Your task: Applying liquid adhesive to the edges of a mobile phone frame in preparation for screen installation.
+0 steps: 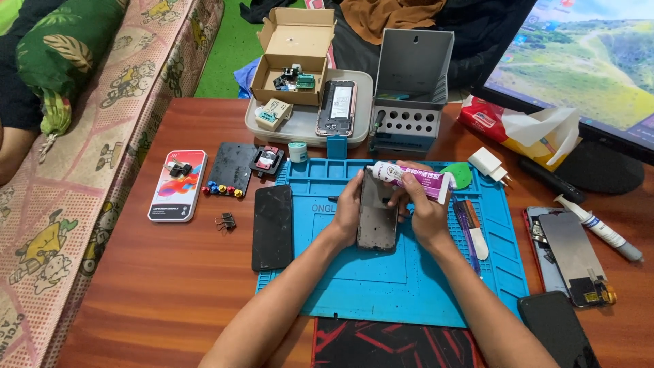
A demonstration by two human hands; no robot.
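On the table (170,272), over the blue mat (409,286), the left hand (347,215) grips the phone (378,218) upright; the right hand (422,211) closes around the glue tube (409,178) at its top edge. Squeezing gently should keep the bead thin.

A dark, rectangular phone (377,219) stands nearly upright, tilted slightly, over the middle of a blue work mat (381,286) on the wooden tabletop (170,286), its lower edge at or near the mat. Its glossy face looks smudged and dusty. The left hand (347,211) grips its left edge. Across its top edge lies a white glue tube with a purple label (412,178), held almost level by the right hand (422,211); its narrow end points left, over the phone's upper corner, and its flat crimped end points right.
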